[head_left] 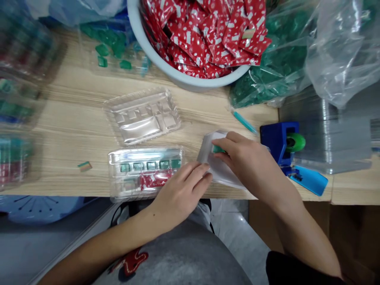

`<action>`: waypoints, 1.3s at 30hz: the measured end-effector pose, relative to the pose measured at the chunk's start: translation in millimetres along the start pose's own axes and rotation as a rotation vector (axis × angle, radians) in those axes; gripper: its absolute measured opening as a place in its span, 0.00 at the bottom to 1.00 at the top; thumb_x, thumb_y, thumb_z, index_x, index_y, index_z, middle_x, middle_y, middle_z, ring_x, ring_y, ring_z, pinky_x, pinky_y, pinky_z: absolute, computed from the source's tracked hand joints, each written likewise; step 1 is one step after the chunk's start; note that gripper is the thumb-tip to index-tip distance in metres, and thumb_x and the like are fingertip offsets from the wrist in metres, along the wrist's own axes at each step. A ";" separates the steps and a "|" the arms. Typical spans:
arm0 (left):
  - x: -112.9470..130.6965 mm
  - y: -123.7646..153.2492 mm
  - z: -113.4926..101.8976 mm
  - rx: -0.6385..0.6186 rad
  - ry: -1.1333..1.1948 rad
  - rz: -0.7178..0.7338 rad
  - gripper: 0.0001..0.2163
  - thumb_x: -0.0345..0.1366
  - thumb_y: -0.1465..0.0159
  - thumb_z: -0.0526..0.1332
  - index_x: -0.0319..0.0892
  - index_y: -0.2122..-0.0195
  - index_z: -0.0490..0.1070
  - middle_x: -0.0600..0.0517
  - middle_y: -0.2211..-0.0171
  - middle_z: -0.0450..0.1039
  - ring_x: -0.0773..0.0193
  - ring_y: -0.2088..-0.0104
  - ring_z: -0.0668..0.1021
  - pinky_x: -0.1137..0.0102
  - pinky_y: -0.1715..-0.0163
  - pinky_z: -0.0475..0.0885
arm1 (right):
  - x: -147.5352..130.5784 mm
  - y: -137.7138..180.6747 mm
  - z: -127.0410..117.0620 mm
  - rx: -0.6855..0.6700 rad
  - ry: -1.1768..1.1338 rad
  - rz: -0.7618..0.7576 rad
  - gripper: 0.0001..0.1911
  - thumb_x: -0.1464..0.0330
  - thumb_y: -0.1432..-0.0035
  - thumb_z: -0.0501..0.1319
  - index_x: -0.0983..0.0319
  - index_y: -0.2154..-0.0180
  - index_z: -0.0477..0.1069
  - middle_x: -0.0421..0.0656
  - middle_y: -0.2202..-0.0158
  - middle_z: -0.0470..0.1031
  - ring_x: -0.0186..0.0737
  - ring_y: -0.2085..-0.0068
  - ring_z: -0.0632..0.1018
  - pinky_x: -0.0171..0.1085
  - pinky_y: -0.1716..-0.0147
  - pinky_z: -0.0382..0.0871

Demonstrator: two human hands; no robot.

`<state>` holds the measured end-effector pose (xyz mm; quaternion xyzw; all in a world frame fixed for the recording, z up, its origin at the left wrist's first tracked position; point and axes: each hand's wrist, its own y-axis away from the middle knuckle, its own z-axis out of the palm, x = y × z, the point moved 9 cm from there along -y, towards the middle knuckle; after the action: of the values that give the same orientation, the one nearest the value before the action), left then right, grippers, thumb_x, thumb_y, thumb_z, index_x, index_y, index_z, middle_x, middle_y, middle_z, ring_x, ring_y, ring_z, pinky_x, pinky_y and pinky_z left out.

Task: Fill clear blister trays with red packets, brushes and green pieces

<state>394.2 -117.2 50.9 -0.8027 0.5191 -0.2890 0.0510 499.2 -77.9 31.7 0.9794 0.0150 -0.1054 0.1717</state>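
R hand (249, 162) pinched a small green piece (219, 149) btw thumb & fingertips, right over a clear tray (221, 177) lying at the tabletop's front edge, right of centre. L hand (181, 190) lay flat, fingers stretched, gripping nothing, tips touching that tray's left edge. Just left sat a filled tray (145, 170) w/ green pieces, also at the front edge. Empty tray (142, 116) behind it, mid-tabletop. Bowl (178, 77) of red packets (208, 35) at the back edge.
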 end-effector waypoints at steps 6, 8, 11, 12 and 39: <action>-2.3 2.5 -1.2 0.007 0.061 -0.026 0.08 0.25 0.31 0.53 0.34 0.58 0.72 0.43 0.58 0.77 0.57 0.58 0.77 0.63 0.58 0.78 | 8.6 11.5 -13.6 0.119 -0.236 0.045 0.14 0.71 0.44 0.65 0.63 0.54 0.76 0.46 0.66 0.76 0.41 0.67 0.76 0.36 0.71 0.64; -8.3 3.4 -6.0 0.017 0.159 -0.079 0.08 0.25 0.32 0.55 0.35 0.55 0.71 0.44 0.57 0.76 0.57 0.56 0.77 0.62 0.57 0.77 | 19.9 27.7 -21.4 0.269 -0.541 0.108 0.18 0.65 0.41 0.64 0.61 0.49 0.73 0.45 0.64 0.76 0.38 0.68 0.75 0.35 0.70 0.67; -22.0 3.1 -14.3 0.035 0.324 -0.221 0.10 0.26 0.32 0.56 0.42 0.52 0.70 0.47 0.56 0.75 0.60 0.55 0.77 0.64 0.56 0.76 | 29.2 46.1 -1.9 0.259 -1.157 0.232 0.21 0.59 0.35 0.55 0.59 0.44 0.69 0.42 0.67 0.76 0.31 0.76 0.72 0.33 0.76 0.66; -25.6 2.2 -16.8 0.045 0.370 -0.264 0.10 0.27 0.32 0.56 0.43 0.52 0.69 0.48 0.55 0.74 0.61 0.55 0.77 0.64 0.56 0.76 | 24.4 48.6 8.8 0.190 -1.336 0.248 0.21 0.60 0.34 0.53 0.59 0.43 0.67 0.41 0.68 0.75 0.31 0.77 0.71 0.33 0.78 0.65; -26.4 -10.1 -24.0 -0.016 0.791 -0.398 0.05 0.29 0.34 0.60 0.46 0.59 0.69 0.52 0.56 0.72 0.65 0.52 0.75 0.68 0.51 0.73 | -5.1 86.0 -2.1 0.400 -1.065 -0.008 0.22 0.71 0.37 0.61 0.51 0.44 0.62 0.40 0.53 0.77 0.37 0.51 0.80 0.36 0.52 0.77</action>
<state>382.1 -84.5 63.8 -0.7151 0.3362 -0.5741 -0.2142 500.4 -158.1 63.3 0.8046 -0.0901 -0.5859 -0.0336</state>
